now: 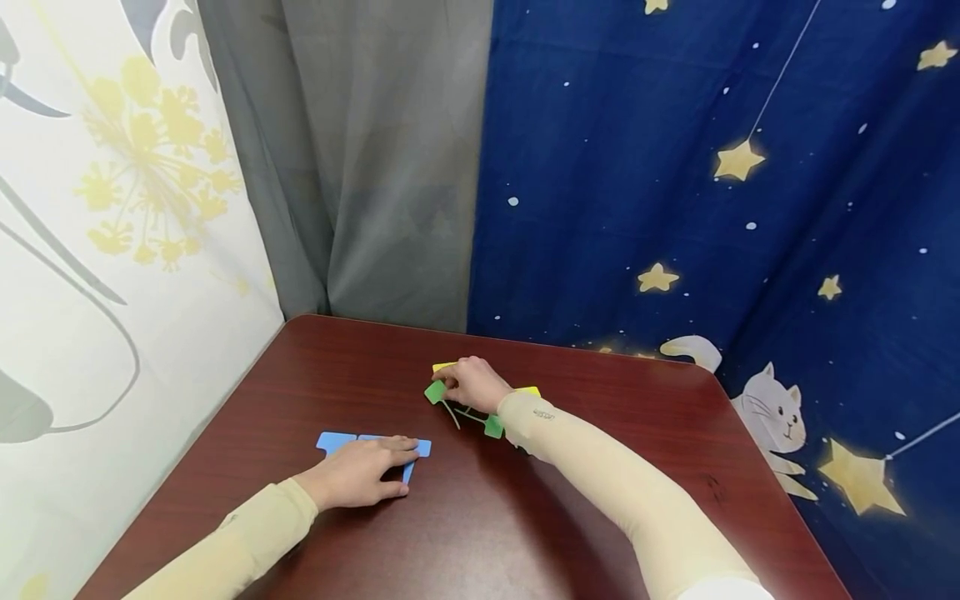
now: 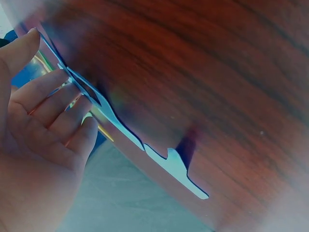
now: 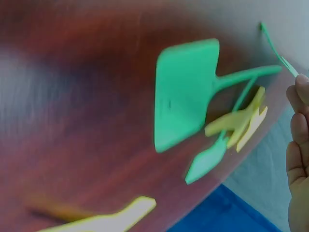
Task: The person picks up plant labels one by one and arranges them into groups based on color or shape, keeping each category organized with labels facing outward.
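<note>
Flat blue T-shaped tags [image 1: 336, 440] lie side by side on the table. My left hand [image 1: 354, 475] rests over them with its fingers extended, and a narrow blue stem shows between fingers and thumb. Farther forward and to the right, my right hand [image 1: 477, 388] pinches a green tag [image 1: 435, 392] with a square head and thin stem. Another green tag [image 1: 493, 427] lies under and beside that wrist. In the right wrist view a large green tag [image 3: 186, 94] and a forked yellow piece [image 3: 239, 121] lie close together; the fingertips appear at the right edge.
Yellow pieces [image 1: 529, 391] show behind the right wrist, and one lies at the bottom of the right wrist view [image 3: 130, 212]. The dark red table [image 1: 480, 533] meets a grey curtain [image 1: 397, 208] and a blue starry curtain [image 1: 600, 208] at the back. A patterned white wall stands left.
</note>
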`<state>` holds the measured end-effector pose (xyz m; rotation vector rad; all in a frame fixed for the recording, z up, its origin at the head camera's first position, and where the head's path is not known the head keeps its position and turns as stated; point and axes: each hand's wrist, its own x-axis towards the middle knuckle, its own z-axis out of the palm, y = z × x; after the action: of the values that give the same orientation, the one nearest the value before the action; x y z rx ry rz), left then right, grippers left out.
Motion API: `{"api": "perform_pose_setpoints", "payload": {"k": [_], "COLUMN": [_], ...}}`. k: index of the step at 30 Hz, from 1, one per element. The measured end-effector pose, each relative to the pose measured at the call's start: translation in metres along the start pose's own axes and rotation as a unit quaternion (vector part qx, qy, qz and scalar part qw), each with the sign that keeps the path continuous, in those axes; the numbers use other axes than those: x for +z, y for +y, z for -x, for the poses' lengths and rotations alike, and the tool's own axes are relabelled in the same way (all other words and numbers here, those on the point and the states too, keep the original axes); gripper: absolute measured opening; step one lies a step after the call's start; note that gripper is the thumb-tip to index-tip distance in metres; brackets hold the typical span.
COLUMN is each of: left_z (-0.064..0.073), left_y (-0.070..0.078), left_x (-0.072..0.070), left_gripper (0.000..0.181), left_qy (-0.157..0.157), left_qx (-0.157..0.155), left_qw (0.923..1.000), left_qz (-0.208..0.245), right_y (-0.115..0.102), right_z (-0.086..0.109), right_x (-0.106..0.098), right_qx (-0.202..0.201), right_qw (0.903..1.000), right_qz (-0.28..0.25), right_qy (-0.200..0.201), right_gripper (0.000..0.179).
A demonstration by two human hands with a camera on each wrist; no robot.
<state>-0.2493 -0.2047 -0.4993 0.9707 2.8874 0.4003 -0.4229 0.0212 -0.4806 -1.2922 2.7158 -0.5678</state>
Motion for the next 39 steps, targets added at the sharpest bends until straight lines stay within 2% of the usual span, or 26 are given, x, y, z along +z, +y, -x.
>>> {"api": "perform_pose_setpoints", "payload": {"k": [17,24,28,31,39], "left_z": [-0.002,-0.001,-0.001,-0.001,-0.004], "left_y": [0.0,0.0,-0.001,0.0,0.0], "left_x": [-0.001,0.001,0.001,0.0,-0.004], "left_gripper": [0.054,0.055,0.055,0.055,0.053], "left_qy": [0.001,-0.004,-0.007,-0.008,-0.018], "left_qx": [0.006,0.001,0.0,0.004,0.001], "left_qw": [1.0,1.0,1.0,0.9999,0.9998], "left_qz": [-0.005,-0.006,-0.007,-0.006,0.003], "right_y": [-0.008,-0.005,-0.005,-0.007,-0.015], "right_z": [0.014,0.028,0.038,0.048,0.074], "right_x": [-0.03,-0.033,-0.029,-0.025,-0.013], "right_qx": [-0.034,-0.059,-0.071,-0.062,0.002], "right_qw": [0.9992,0.9931,0.9892,0.9905,0.9963], "right_qz": [0.015,0.096,0.112,0.101,0.037], "right_qy": [-0.013,0.031,0.063,0.069,0.078], "right_gripper": [0.037,0.038,0.035,0.035,0.037]}}
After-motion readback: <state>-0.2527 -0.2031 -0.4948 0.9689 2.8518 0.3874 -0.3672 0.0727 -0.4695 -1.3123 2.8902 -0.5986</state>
